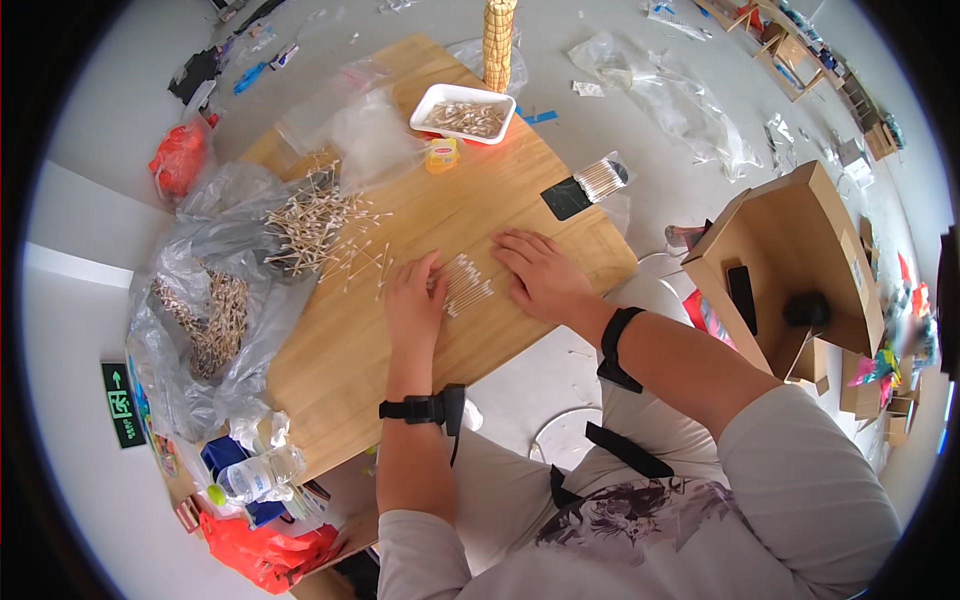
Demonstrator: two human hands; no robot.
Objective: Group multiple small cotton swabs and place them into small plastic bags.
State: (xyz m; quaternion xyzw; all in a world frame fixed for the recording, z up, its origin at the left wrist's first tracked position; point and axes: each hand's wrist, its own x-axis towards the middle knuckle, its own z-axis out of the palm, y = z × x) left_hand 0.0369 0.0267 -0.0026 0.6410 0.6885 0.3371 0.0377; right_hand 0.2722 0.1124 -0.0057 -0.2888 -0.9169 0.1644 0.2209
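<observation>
A small row of cotton swabs [465,286] lies side by side on the wooden table [540,165], between my two hands. My left hand [412,302] rests at the row's left end, its thumb and fingers apart and touching or nearly touching the swabs. On the other side, my right hand [543,278] lies palm down with fingers stretched out and nothing in it. Left of my left hand spreads a loose heap of cotton swabs [308,228], with a few strays reaching toward it. Beyond my right hand is a clear pack of swabs [600,180] with a black end.
A white tray [428,102] of swabs stands near the far edge, beside a small yellow box [441,155] and a tall woven column [498,45]. Plastic bags [190,270] with more swabs hang over the left edge. An open cardboard box [790,230] stands at right.
</observation>
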